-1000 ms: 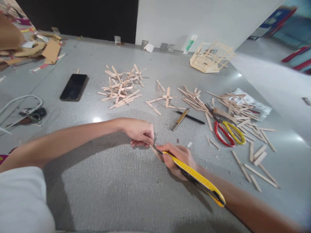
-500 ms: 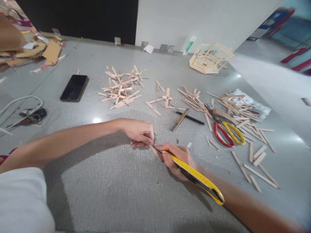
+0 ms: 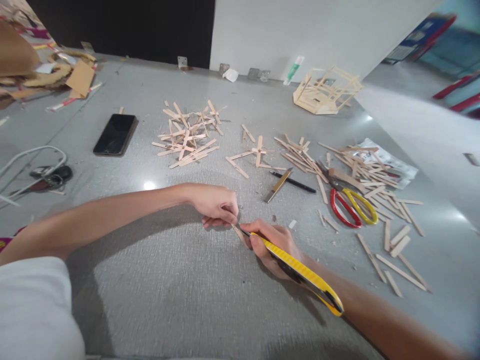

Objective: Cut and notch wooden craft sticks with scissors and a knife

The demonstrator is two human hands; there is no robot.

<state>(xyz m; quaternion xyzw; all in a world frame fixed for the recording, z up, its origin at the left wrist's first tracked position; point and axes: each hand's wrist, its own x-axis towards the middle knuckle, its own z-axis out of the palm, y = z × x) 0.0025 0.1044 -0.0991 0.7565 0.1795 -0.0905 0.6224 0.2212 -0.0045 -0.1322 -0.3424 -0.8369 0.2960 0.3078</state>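
My left hand (image 3: 218,206) pinches one end of a thin wooden craft stick (image 3: 240,235) just above the grey table. My right hand (image 3: 275,247) is wrapped round a yellow utility knife (image 3: 300,270), its handle slanting back toward my right forearm. The knife's tip lies against the stick close to my left fingertips; the exact contact is too small to make out. Beyond my hands are a brass-coloured blade tool (image 3: 278,185) and a black pen-like craft knife (image 3: 294,182), crossing at one end.
Joined craft sticks (image 3: 187,137) lie in a pile at centre back. Scissors (image 3: 345,206) with red and yellow handles rest among loose sticks (image 3: 375,185) on the right. A phone (image 3: 115,135) and a cable (image 3: 48,150) lie left. A stick frame (image 3: 318,95) stands by the wall.
Almost nothing differs. The knife and my right hand have shifted very slightly, while my left hand keeps its pinch on the stick.
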